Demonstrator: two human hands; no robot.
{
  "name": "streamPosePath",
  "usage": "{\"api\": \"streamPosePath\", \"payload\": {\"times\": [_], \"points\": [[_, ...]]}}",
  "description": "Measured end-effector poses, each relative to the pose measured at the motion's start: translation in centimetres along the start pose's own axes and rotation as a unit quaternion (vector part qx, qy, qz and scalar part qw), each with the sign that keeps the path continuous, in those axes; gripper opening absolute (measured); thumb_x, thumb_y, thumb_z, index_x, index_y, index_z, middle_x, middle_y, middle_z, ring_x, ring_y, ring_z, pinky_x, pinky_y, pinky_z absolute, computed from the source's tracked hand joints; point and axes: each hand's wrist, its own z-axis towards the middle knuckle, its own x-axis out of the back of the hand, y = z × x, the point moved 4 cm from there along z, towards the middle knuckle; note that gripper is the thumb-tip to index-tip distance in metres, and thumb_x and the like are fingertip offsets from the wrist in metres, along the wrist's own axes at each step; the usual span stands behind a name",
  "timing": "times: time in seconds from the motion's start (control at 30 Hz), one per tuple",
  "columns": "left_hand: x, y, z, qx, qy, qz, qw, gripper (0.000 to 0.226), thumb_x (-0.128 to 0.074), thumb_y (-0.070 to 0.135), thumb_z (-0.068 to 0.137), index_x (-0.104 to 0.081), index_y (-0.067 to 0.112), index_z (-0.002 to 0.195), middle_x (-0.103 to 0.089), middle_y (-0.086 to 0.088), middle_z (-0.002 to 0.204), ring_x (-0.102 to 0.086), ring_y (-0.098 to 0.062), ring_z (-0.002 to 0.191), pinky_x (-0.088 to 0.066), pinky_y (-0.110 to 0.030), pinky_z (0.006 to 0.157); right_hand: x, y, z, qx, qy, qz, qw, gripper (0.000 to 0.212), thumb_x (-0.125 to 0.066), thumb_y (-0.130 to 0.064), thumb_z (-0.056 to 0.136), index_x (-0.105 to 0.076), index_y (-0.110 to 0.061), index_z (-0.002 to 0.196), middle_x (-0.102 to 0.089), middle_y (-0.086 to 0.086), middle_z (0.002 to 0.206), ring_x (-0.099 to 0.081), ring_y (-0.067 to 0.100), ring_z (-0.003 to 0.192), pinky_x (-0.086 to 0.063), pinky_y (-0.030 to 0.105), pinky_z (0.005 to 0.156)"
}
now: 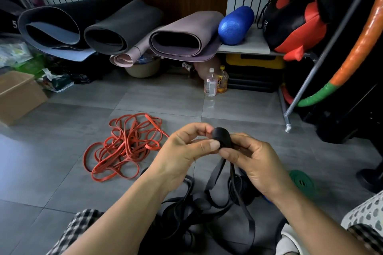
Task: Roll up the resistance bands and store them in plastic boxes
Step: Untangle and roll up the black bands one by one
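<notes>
Forearms rise from the bottom edge, between knees in checked cloth that the frame cuts off. Under them a heap of loose black band [178, 211] lies tangled on the grey tiled floor [51, 161], flat, matte and narrow, its loops partly hidden by the arms. Strands climb from the heap to a small tight black roll [222, 137], held above the floor between both hands. The left hand [182, 151] pinches the roll with thumb and curled fingers; the right hand [255, 163] grips it from the other side, thumb by the strands just below. A coiled green band [301, 181] lies flat beside the right wrist, and a bit of something blue behind that wrist is too covered to name. Farther left a loose pile of red bands [124, 147] sprawls on the tiles. Beyond stand two bottles [211, 84], a cardboard box [18, 97] cut by the left edge, and rolled mats [178, 37] on a low shelf.
</notes>
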Motion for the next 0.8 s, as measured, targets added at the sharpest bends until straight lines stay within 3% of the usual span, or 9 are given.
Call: {"api": "streamPosePath", "payload": {"times": [0.13,0.23,0.33,0.4,0.6,0.73,0.8], "points": [[-0.2,-0.8,0.2,0.030,0.002,-0.041,0.999,0.020,-0.074,0.002,0.067,-0.066,0.012,0.082,-0.065,-0.008,0.086,-0.066,-0.017,0.078,-0.055,-0.026,0.080,0.2,0.1,0.0,0.056,0.023,-0.124,0.990,0.024,-0.067,-0.029,0.072,-0.069,-0.016,0.092,-0.065,-0.005,0.088,-0.063,0.001,0.082,-0.045,0.008,0.071],[-0.2,-1.0,0.3,0.062,-0.001,0.021,0.998,0.022,-0.077,0.012,0.067,-0.069,0.014,0.087,-0.066,-0.009,0.091,-0.066,-0.022,0.087,-0.053,-0.030,0.089,0.8,0.2,0.2,0.096,0.042,-0.299,0.949,0.013,-0.067,-0.025,0.083,-0.070,-0.014,0.089,-0.060,-0.008,0.081,-0.058,0.009,0.074,-0.047,0.021,0.063],[-0.2,-1.5,0.3,0.076,0.049,0.055,0.994,0.013,-0.069,0.010,0.078,-0.065,0.008,0.091,-0.064,-0.011,0.089,-0.064,-0.019,0.079,-0.055,-0.026,0.077,0.2,0.0,0.1,0.155,0.033,-0.465,0.871,0.024,-0.057,-0.036,0.081,-0.069,-0.016,0.087,-0.058,-0.006,0.079,-0.057,0.013,0.069,-0.046,0.028,0.054],[-0.3,-1.7,0.4,0.088,0.081,0.014,0.993,0.009,-0.061,0.003,0.083,-0.062,0.007,0.092,-0.064,-0.009,0.085,-0.062,-0.014,0.068,-0.053,-0.021,0.064,-0.2,-0.2,0.2,0.169,0.040,-0.491,0.854,0.026,-0.057,-0.037,0.078,-0.069,-0.017,0.089,-0.059,-0.006,0.080,-0.056,0.011,0.070,-0.044,0.024,0.053],[-0.9,-2.3,0.3,0.140,0.039,-0.233,0.962,0.018,-0.062,0.016,0.073,-0.065,0.004,0.085,-0.055,-0.007,0.073,-0.057,-0.016,0.066,-0.057,-0.031,0.072,-0.3,-0.2,0.3,0.174,0.082,-0.217,0.957,0.035,-0.065,-0.034,0.078,-0.066,-0.013,0.106,-0.059,-0.006,0.098,-0.055,-0.003,0.095,-0.039,0.005,0.080],[-0.8,-2.5,0.3,0.154,-0.026,-0.254,0.954,0.013,-0.064,0.020,0.080,-0.061,0.012,0.090,-0.053,-0.007,0.087,-0.064,-0.018,0.077,-0.054,-0.040,0.082,-0.3,-0.7,0.3,0.177,0.075,-0.193,0.962,0.029,-0.060,-0.037,0.079,-0.068,-0.017,0.098,-0.059,-0.005,0.092,-0.057,0.001,0.088,-0.042,0.008,0.075],[-0.3,-2.4,0.4,0.139,-0.019,-0.174,0.975,0.008,-0.061,0.020,0.081,-0.057,0.018,0.087,-0.061,-0.005,0.090,-0.062,-0.019,0.083,-0.052,-0.038,0.083,0.3,-0.8,0.6,0.158,0.049,-0.237,0.957,0.029,-0.066,-0.039,0.078,-0.070,-0.015,0.095,-0.061,-0.007,0.089,-0.059,0.005,0.084,-0.046,0.012,0.071]]}}
